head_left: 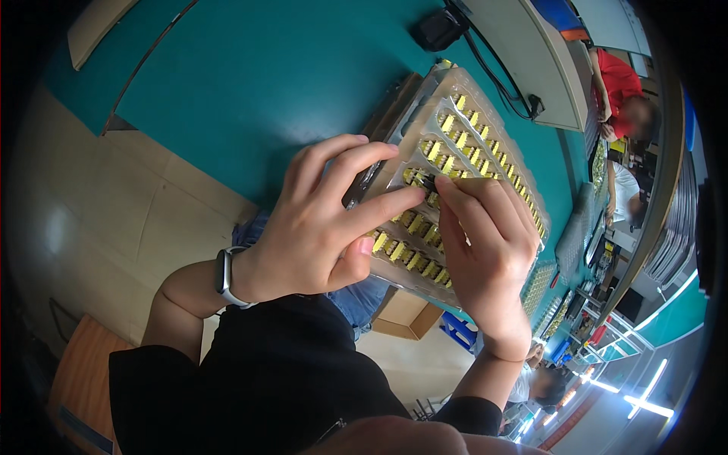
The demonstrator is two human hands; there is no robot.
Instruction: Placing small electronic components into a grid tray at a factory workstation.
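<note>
A clear plastic tray (pixel 491 125) lies on the workbench, its pockets holding rows of small yellow components (pixel 447 121) with dark ends. My left hand (pixel 311 220) reaches over the tray's left side with its fingers spread. The tip of one of its fingers rests beside a pocket near the tray's middle. Over the tray, my right hand (pixel 493 235) is closed in a pinch, thumb and forefinger at a small yellow and black component (pixel 425 182) in that same pocket area. The fingertips partly cover this component, and several rows lie hidden behind the right hand.
Beneath sits the green workbench (pixel 280 68). A black adapter (pixel 440 29) with a cable lies beyond the tray, beside a pale equipment housing (pixel 531 61). A cardboard box (pixel 406 315) is below the bench edge. Other people (pixel 618 83) work farther along at the right.
</note>
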